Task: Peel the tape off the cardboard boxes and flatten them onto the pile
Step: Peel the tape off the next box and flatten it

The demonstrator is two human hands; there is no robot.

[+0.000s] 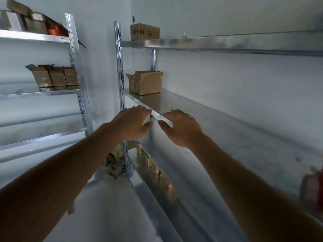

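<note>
A brown cardboard box [146, 82] with one flap standing open sits at the far left end of the middle metal shelf [174, 102]. Another closed box [144, 31] with dark lettering stands on the shelf above. Both my arms stretch out toward the middle shelf. My left hand [132, 122] and my right hand [180, 127] hover side by side over the shelf's front edge, fingers loosely spread, holding nothing. Neither hand touches a box; the nearer box lies beyond them.
A second metal rack on the left carries several open cardboard boxes [54, 75] and, on top, more boxes and an orange item [54, 29]. Crumpled tape or paper [116, 163] lies on the floor by the rack post. A reddish object [312, 191] shows at the right edge.
</note>
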